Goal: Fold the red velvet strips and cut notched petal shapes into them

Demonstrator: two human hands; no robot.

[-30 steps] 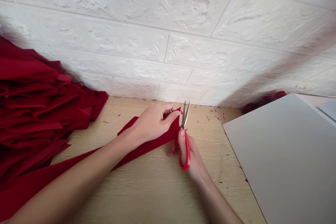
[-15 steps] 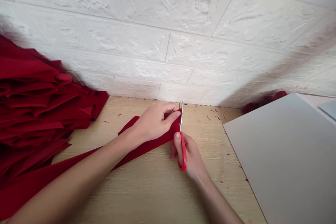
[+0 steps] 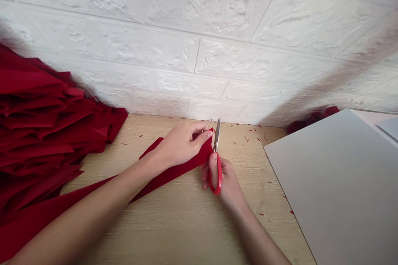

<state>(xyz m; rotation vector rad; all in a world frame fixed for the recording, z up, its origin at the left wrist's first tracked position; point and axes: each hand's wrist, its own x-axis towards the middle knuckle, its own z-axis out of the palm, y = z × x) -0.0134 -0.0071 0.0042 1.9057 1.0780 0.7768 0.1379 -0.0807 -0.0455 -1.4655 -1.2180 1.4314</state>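
Red felt strip (image 3: 189, 163) lies across the counter at the center of the view, its raised end pinched in the left hand (image 3: 182, 143). That hand is closed, thumb and fingers gripping the felt from above, with the forearm reaching in from 7 o'clock. The right hand (image 3: 228, 180) comes in from 5 o'clock and is closed around a pair of scissors (image 3: 217, 136), its thumb in the red loop handle. The steel blades point toward 12 o'clock, nearly shut, and stand just beside the felt's raised end. The two hands are close together and the right fingers tuck beneath the strip's edge, partly hidden.

From the hands, the strip runs toward 8 o'clock, passing under the left forearm. A large pile of folded red felt (image 3: 40, 120) sits at 9 o'clock. Tiny red snippets (image 3: 255, 137) are scattered over the light wood counter (image 3: 174, 232), mostly at 1 o'clock. A flat gray board (image 3: 336, 186) lies on the counter at 3 o'clock, with a small bunch of red cloth (image 3: 311, 115) just behind it at 2 o'clock. A white brick-textured wall (image 3: 199, 62) rises along the counter's far edge at 12 o'clock.
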